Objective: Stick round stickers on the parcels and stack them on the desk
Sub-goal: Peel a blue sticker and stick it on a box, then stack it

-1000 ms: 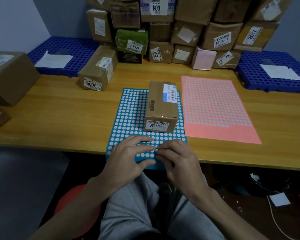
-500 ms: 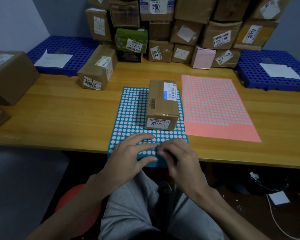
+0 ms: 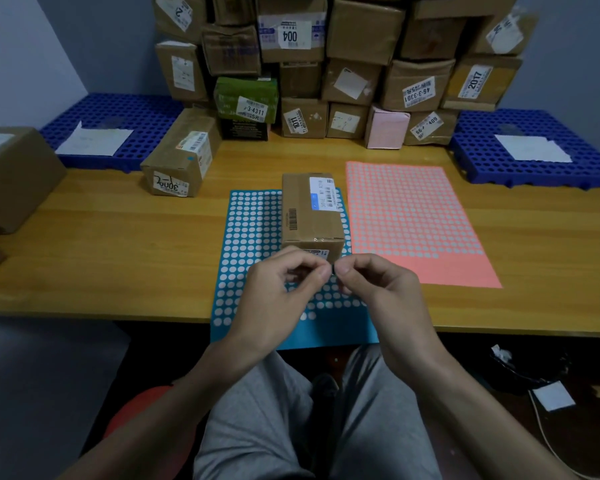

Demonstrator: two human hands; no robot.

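Observation:
A small brown parcel (image 3: 311, 216) with a white label lies on the blue sticker sheet (image 3: 250, 237), whose near edge hangs over the desk's front edge. My left hand (image 3: 281, 296) and my right hand (image 3: 381, 292) are raised just in front of the parcel, above the sheet. Their thumbs and forefingers meet tip to tip and pinch a tiny sticker (image 3: 333, 270), which shows only as a small dark edge. The hands hide the parcel's near face.
A pink sticker sheet (image 3: 409, 216) lies right of the blue one. Another parcel (image 3: 181, 161) sits at the back left, and a wall of stacked parcels (image 3: 326, 64) stands behind. Blue trays (image 3: 118, 116) (image 3: 534, 140) flank it. A large box (image 3: 11, 174) is at the far left.
Both hands have lifted off the near part of the blue sheet and come together in the air in front of the parcel, fingertips pinched. The parcel has not moved.

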